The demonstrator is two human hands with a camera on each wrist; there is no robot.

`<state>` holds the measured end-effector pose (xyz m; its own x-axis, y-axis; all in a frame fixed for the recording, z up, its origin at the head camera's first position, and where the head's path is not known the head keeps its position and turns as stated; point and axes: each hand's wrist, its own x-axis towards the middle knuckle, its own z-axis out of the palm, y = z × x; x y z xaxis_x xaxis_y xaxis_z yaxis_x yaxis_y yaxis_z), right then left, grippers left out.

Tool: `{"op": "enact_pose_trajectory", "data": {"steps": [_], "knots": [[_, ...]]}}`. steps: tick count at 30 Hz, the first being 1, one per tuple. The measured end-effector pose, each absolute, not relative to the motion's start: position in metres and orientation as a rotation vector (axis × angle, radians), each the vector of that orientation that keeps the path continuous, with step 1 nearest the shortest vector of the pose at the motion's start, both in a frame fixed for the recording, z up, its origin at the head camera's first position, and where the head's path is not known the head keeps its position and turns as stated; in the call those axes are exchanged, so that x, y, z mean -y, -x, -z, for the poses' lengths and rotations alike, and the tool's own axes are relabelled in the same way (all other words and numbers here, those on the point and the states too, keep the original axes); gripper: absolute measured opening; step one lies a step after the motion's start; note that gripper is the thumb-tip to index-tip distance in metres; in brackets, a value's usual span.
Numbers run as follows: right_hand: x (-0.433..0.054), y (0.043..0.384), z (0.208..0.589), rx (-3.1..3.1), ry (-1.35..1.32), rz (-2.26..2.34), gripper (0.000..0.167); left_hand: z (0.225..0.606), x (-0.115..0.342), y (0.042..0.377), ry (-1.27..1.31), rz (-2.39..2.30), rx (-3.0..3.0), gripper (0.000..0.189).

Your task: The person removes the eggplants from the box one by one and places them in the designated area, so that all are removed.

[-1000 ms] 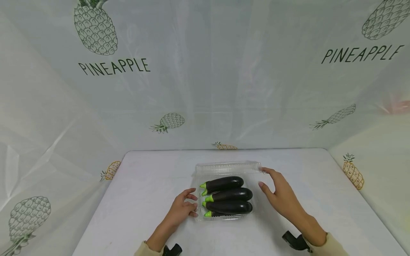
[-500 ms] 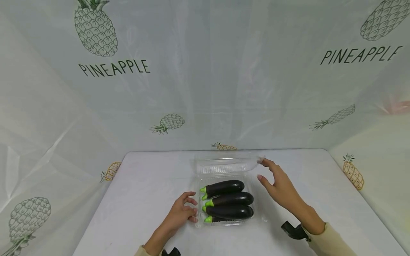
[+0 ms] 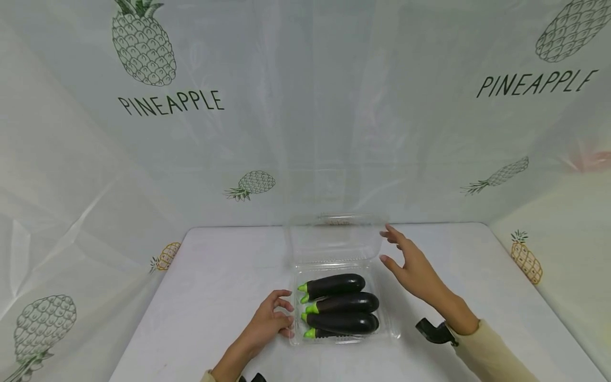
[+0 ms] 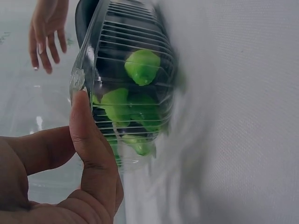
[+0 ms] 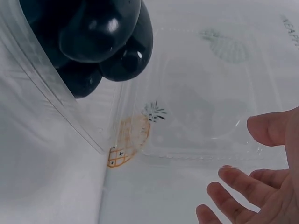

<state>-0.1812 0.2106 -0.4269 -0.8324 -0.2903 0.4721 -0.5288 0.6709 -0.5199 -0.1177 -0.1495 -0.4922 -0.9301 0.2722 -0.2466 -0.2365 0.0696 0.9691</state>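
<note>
A hinged clear plastic container point(image 3: 298, 340) lies on the table with several dark eggplants point(image 3: 346, 303) in its base, green stem ends to the left. Its see-through lid point(image 3: 336, 241) is raised and tipped back at the far side. My left hand point(image 3: 267, 321) holds the base's left edge; in the left wrist view the thumb tip point(image 4: 80, 102) is against the rim, and other fingertips are hidden behind the thumb. My right hand point(image 3: 415, 268) is beside the lid's right edge, fingers spread; in the right wrist view nothing is between them.
The white table point(image 3: 229, 265) extends around the container. Behind it hangs a pale curtain point(image 3: 334, 116) printed with pineapples. Black wrist mounts point(image 3: 434, 331) are strapped at the beige sleeves.
The lid has swung up and away to the far side. My right hand has moved slightly farther from me and its fingers have come off the lid. The left hand stays at the base.
</note>
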Motion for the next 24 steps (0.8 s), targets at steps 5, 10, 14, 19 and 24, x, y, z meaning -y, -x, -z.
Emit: {"op": "enact_pose_trajectory", "data": {"steps": [5, 10, 14, 19, 24], "knots": [[-0.211, 0.187, 0.428, 2.518, -0.693, -0.949, 0.076, 0.493, 0.151, 0.116, -0.038, -1.915, -1.959, 0.064], [-0.211, 0.193, 0.43, 2.538, -0.716, -0.95, 0.079, 0.494, 0.152, 0.114, -0.046, -1.908, -1.942, 0.064], [-0.211, 0.197, 0.432, 2.557, -0.724, -0.962, 0.079, 0.495, 0.153, 0.113, -0.055, -1.911, -1.926, 0.064], [-0.21, 0.201, 0.434, 2.587, -0.726, -0.977, 0.079, 0.495, 0.154, 0.112, -0.062, -1.915, -1.9, 0.063], [-0.211, 0.206, 0.437, 2.601, -0.737, -1.009, 0.081, 0.495, 0.155, 0.112, -0.079, -1.918, -1.875, 0.062]]}}
